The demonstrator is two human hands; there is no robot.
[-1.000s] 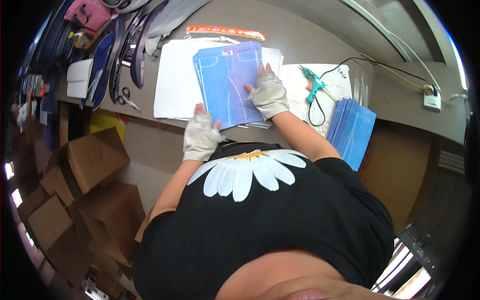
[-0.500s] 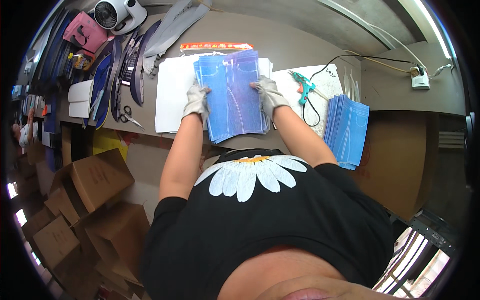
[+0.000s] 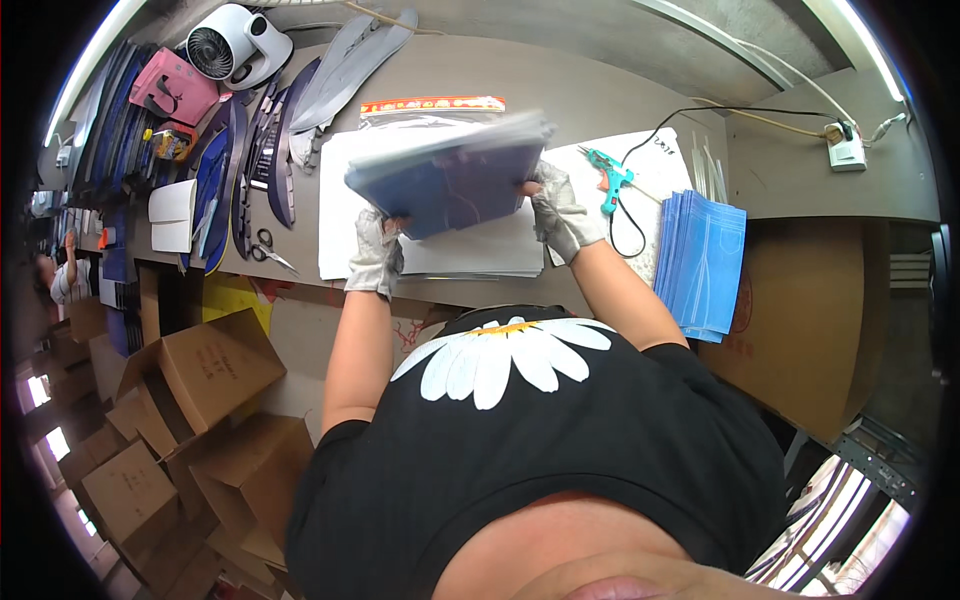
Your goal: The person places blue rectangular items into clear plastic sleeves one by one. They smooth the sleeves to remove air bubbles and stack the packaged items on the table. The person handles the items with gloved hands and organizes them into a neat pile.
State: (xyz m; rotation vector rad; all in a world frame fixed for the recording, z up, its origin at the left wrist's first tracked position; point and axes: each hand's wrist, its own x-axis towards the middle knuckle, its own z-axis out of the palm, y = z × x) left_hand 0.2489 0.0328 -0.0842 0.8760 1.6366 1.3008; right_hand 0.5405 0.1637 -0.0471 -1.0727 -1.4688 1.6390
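Note:
Between my two gloved hands a stack of blue denim-print sheets (image 3: 455,185) is held up, tilted and smeared by motion. My left hand (image 3: 377,252) is closed on its near left corner, and my right hand (image 3: 562,215) grips its right edge. The pale grey gloves leave some fingertips bare. Below the stack lie white sheets (image 3: 480,260) in a flat pile on the table. To the right, a second pile of denim-print sheets (image 3: 703,265) overhangs the table's front edge. A teal glue gun (image 3: 609,178) rests on a white board (image 3: 655,160) just past my right hand.
Black scissors (image 3: 268,248) lie left of the white pile, near curved dark blue pieces (image 3: 280,160). A white fan (image 3: 235,48) and a pink bag (image 3: 172,85) stand at the far left. Cardboard boxes (image 3: 215,370) crowd the lower left; a large carton (image 3: 790,320) stands right.
The denim-print stack has gone from lying nearly flat, print up, to being lifted and tilted. My left hand has moved slightly nearer and left; my right hand has shifted a little right.

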